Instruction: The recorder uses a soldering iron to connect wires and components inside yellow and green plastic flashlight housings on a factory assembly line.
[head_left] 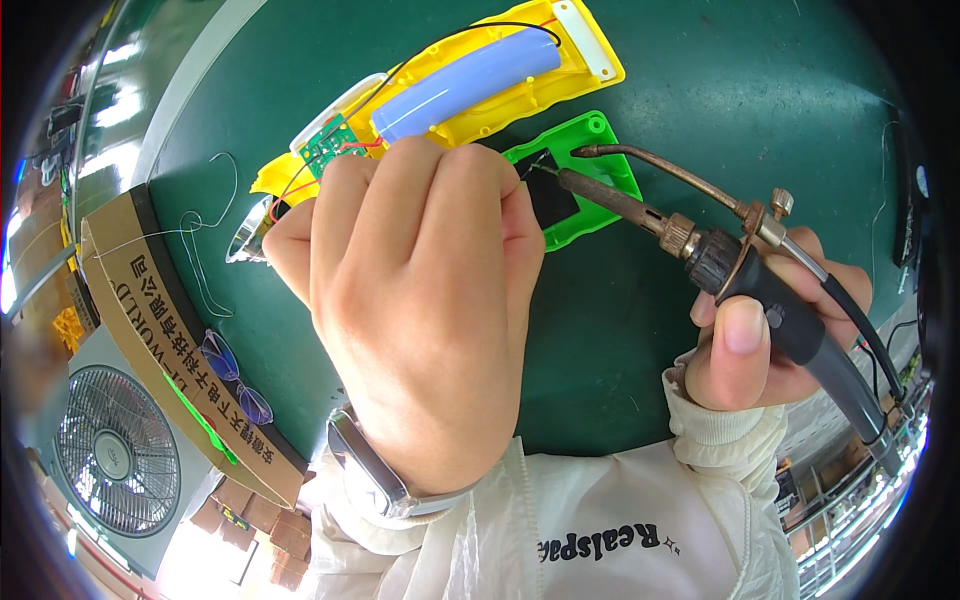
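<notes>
My right hand (pixel 750 345) grips a black-handled soldering iron (pixel 790 300) with a thin metal solder feed tube (pixel 670 175) clamped alongside it. The iron's tip reaches over a green plastic shell (pixel 615 175) with a black rectangular panel (pixel 553 190) in it, close to thin wire ends. Next to the tip, my left hand (pixel 420 260) is closed, its fingers curled down; what they pinch is hidden under the hand. Beyond it lies an open yellow plastic housing (pixel 490 120) with a blue cylindrical battery (pixel 470 80), a green circuit board (pixel 332 142), and red and black wires.
The work is on a green tabletop (pixel 620 350). At left stand a cardboard box flap (pixel 150 310), a pair of glasses (pixel 235 375) and a grey fan (pixel 115 450). Loose thin wire (pixel 190 250) lies near the flap. The iron's black cable (pixel 865 330) runs down at right.
</notes>
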